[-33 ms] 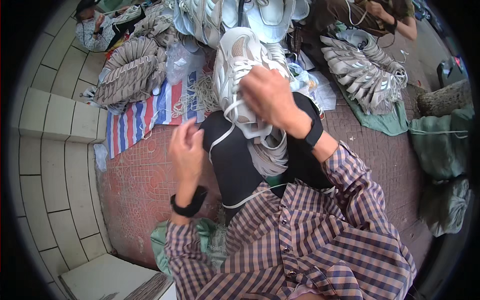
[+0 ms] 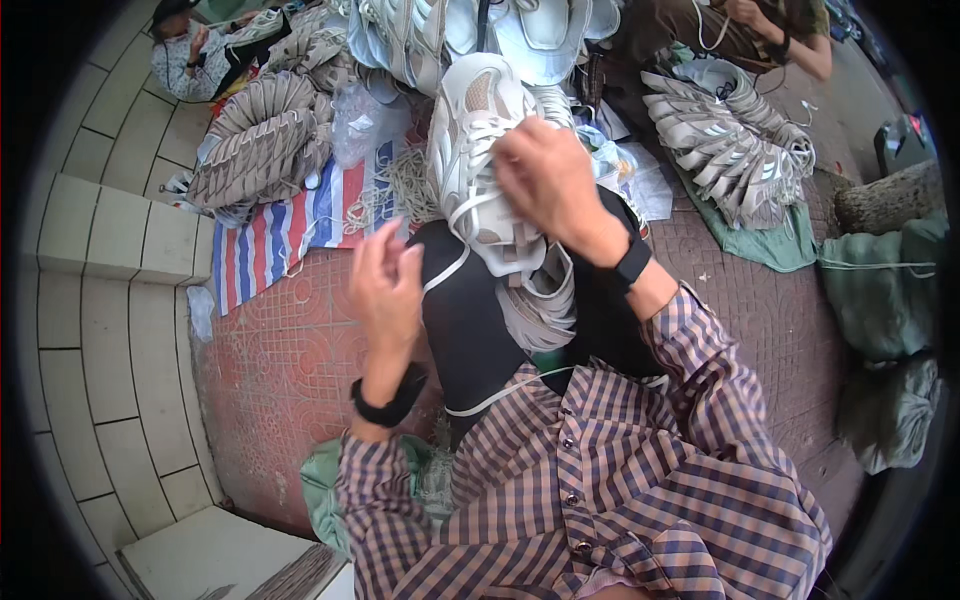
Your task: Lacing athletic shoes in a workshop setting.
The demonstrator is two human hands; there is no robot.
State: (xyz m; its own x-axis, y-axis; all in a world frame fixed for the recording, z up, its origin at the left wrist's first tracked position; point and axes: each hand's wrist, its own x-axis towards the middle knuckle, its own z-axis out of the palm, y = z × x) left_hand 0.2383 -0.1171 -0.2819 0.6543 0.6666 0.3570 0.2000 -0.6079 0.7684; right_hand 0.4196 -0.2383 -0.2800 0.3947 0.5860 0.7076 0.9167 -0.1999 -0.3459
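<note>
A pale grey and beige sneaker [image 2: 470, 105] lies across my knees, its toe pointing away from me. A white shoelace [image 2: 476, 203] is threaded through it, and one loose length hangs down over my left thigh. Over the lacing, my right hand [image 2: 555, 185] has its fingers curled together; a lace may be in them, but the grip is hidden and slightly blurred. My left hand [image 2: 387, 285] hovers left of the sneaker above my thigh, fingers apart, nothing visible in it. More nested shoe pieces [image 2: 540, 310] rest between my legs.
Stacks of sneaker uppers stand left [image 2: 255, 150], ahead [image 2: 410, 40] and right [image 2: 730, 150]. A bundle of loose laces [image 2: 405, 190] lies on a striped sheet [image 2: 250, 260]. Two people sit far left [image 2: 195, 60] and far right [image 2: 770, 30]. Green sacks [image 2: 885, 290] stand right; a tiled wall [image 2: 110, 330] runs left.
My left hand has shifted a little to the right and upward. My right hand has moved slightly right and up over the sneaker's lacing. The sneaker stays in place.
</note>
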